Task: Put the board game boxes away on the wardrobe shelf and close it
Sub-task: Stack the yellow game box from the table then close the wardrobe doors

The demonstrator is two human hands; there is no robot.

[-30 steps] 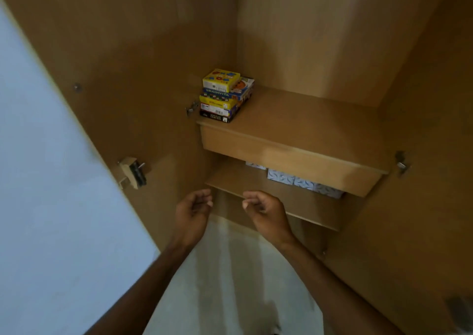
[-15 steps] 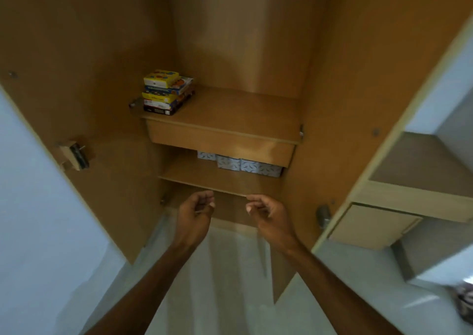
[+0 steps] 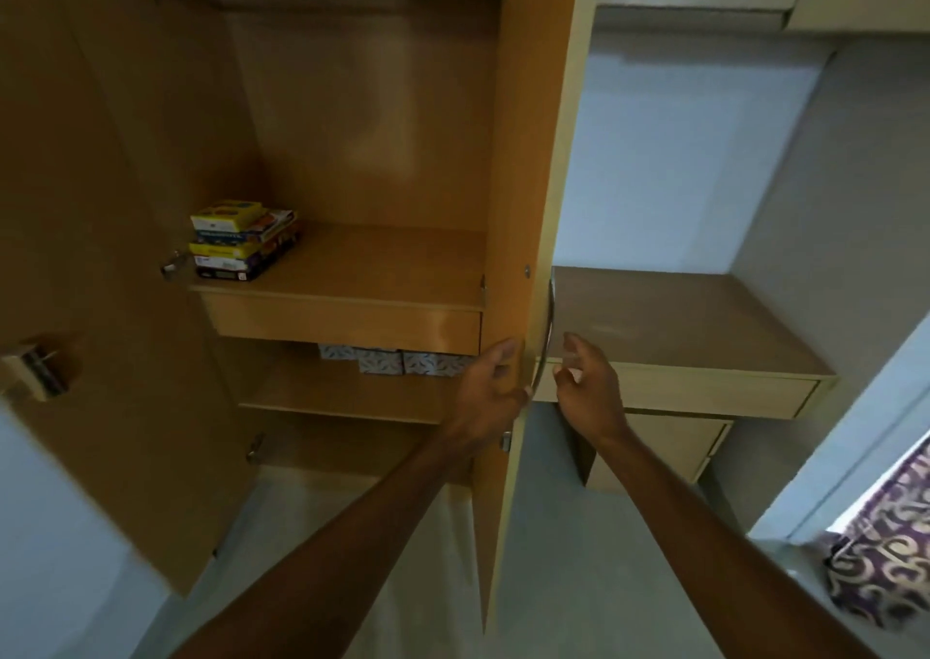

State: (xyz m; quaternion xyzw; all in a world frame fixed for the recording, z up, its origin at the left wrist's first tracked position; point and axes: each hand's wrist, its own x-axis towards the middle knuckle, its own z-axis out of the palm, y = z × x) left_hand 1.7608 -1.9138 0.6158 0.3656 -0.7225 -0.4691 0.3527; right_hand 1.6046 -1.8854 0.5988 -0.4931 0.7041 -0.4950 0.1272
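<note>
While the board game boxes sit stacked on the wardrobe shelf, my left hand fingers clasp the right door edge; right hand fingers loosely curled, empty, beside the handle.

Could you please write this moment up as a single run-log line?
stage: closing wardrobe | board game boxes: stacked on shelf | left hand: on right door edge | right hand: open, near handle

Both forearms are bare to the frame edge; left hand and right hand wear nothing.
</note>
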